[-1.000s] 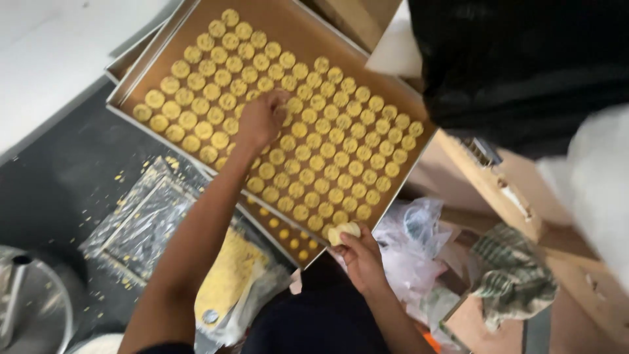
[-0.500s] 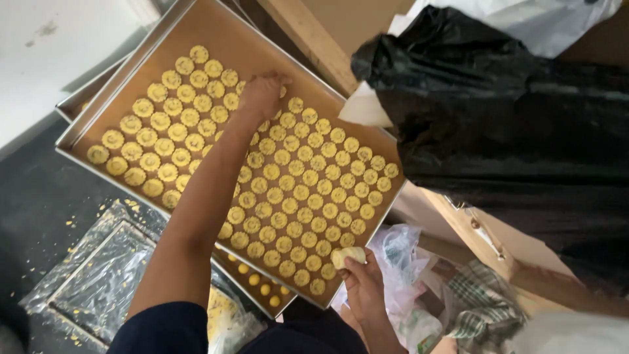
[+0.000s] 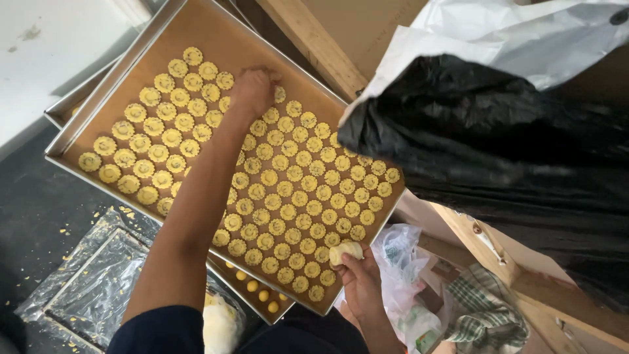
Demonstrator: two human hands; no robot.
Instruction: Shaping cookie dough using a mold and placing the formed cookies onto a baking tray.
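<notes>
My left hand [image 3: 254, 90] was stretched far across the baking tray [image 3: 118, 78], fingers bunched and pressed down among the cookies [image 3: 288, 190] near the tray's far rim; whether it pinched anything I could not tell, since the knuckles hid the fingertips. My right hand [image 3: 359, 278] sat at the tray's near corner, closed around a pale lump of dough [image 3: 345, 251] that stuck out above the fingers, just over the tray's edge. The cookies were small, round, yellow discs with scalloped rims and a darker centre, laid in close rows on a brown liner that filled most of the tray. The tray was a long metal rectangle whose long axis ran diagonally, from upper left down to lower right in my view, with the rows following it. Beneath its near edge a second tray [image 3: 259, 301] showed a few small yellow balls [image 3: 252, 286]. A black plastic bag [image 3: 498, 164] bulked at the right, and crinkled clear plastic sheet [image 3: 98, 282] lay on the dark floor at lower left. Compared with half a second earlier, my left hand had reached further toward the far rim, while my right hand had kept its grip at the same corner.
</notes>
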